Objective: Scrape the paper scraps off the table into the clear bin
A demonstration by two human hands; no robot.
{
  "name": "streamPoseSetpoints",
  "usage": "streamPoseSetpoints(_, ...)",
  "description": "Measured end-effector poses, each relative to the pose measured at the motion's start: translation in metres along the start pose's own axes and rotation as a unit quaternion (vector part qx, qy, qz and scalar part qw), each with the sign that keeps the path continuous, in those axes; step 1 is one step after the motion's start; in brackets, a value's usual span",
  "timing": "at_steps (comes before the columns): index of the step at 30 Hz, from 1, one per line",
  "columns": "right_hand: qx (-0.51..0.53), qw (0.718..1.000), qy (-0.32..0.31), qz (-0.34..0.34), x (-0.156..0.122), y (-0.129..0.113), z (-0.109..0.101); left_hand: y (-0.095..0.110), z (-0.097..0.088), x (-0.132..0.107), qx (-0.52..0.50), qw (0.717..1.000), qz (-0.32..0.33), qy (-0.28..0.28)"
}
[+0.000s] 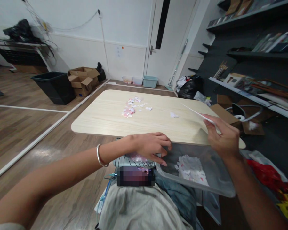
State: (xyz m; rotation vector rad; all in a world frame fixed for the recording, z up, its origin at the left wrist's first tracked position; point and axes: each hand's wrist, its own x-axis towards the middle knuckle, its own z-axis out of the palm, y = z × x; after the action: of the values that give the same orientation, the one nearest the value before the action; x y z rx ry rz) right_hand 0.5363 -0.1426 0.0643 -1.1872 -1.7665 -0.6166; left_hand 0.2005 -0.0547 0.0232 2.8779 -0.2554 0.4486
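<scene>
My right hand [223, 135] pinches a thin white flat sheet [194, 111], seen nearly edge-on above the right side of the table. My left hand [153, 146] is by the table's near edge, at the left end of a clear plastic bin [196, 184]. Its fingers are loosely bent, with the thumb apart, and nothing shows in them; whether they touch the bin I cannot tell. Inside the bin lies a heap of white paper scraps [190, 169] with red marks. On the pale wooden table [103, 116] are pink and white paper scraps [129, 111] and a smaller white clump [174, 115].
A phone [135, 176] with a blurred screen rests on my lap, with a striped item [120, 162] beyond it. A black trash bin [54, 88] and open cardboard boxes [83, 80] stand at the left. Dark shelves [249, 54] and red and yellow bags [266, 175] are at the right.
</scene>
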Motion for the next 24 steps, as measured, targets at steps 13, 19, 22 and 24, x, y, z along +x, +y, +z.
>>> streamPoseSetpoints(13, -0.14, 0.987, 0.069, -0.036, -0.068, -0.069, -0.059, 0.002, 0.001, 0.001, 0.02, 0.999, -0.034, -0.024)
streamPoseSetpoints(19, -0.141, 0.988, 0.028, -0.063, -0.141, -0.079, -0.067, 0.001, 0.002, 0.0, 0.032, 0.999, -0.019, -0.01)
streamPoseSetpoints(22, -0.136, 0.986, 0.048, -0.083, -0.149, -0.063, -0.053, 0.002, 0.0, 0.0, 0.027, 0.999, -0.023, -0.012)
streamPoseSetpoints(24, -0.13, 0.985, 0.057, -0.098, -0.147, -0.055, -0.043, 0.002, 0.0, 0.0, 0.025, 0.999, -0.027, -0.017)
